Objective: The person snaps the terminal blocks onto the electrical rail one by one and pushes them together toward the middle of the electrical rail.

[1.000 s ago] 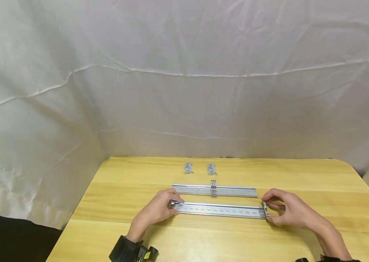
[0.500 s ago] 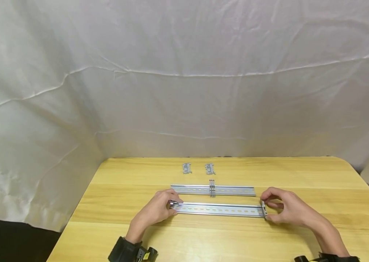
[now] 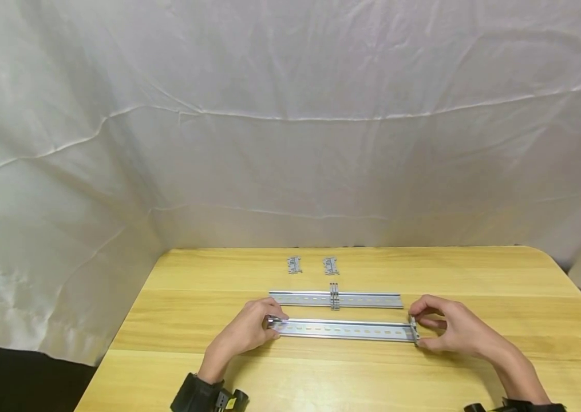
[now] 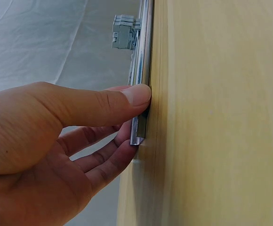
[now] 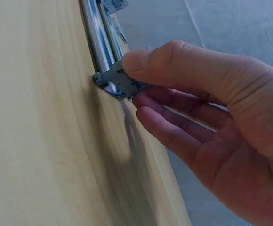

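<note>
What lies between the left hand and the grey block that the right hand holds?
The near rail runs between them, its visible stretch bare; the head view shows this.

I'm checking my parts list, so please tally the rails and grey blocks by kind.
Rails, near rail and far rail: 2
Loose blocks lying beyond the rails: 2
Held block in the right hand: 1
Block cluster on the far rail, counted as one, its makeup unclear: 1
Total: 6
</note>
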### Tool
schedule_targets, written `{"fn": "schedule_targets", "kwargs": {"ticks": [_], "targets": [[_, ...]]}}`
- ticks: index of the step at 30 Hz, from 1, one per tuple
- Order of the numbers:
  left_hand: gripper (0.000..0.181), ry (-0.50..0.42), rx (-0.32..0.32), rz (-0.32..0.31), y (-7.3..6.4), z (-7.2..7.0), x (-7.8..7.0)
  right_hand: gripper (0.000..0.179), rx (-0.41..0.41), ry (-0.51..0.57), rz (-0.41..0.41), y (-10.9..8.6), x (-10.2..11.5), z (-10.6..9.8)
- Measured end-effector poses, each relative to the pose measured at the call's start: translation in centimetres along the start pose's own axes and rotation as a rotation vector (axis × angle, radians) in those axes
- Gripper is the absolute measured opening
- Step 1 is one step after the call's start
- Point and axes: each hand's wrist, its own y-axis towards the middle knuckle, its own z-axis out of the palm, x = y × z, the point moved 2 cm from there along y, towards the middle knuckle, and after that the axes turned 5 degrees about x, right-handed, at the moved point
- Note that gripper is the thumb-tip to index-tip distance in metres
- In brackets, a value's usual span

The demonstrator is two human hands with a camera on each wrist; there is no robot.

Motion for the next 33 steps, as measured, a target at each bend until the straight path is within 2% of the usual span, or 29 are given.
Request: {"fn": "schedule_targets", "kwargs": {"ticks": [8,18,26,33], "targets": [[0.033,-0.008,0.004,-0.014,0.1,0.2,0.0,0.047,-0.003,-0.014,-0.008,0.9,0.3,0.9],[0.033,0.007,0.007,-0.022,0.1,0.1,0.1,0.046,-0.041,-0.033,-0.070,2.1,0.8,2.7],[0.033,-0.017,0.009,-0.010,0.1,0.0,0.1,0.048,-0.087,-0.084,-0.116,3.2,1.1,4.0],[0.033,-0.015,0.011,-0.001,0.0,0.0,0.2,0.046,-0.092,-0.091,-0.116,3.8,1.3,4.7]]}}
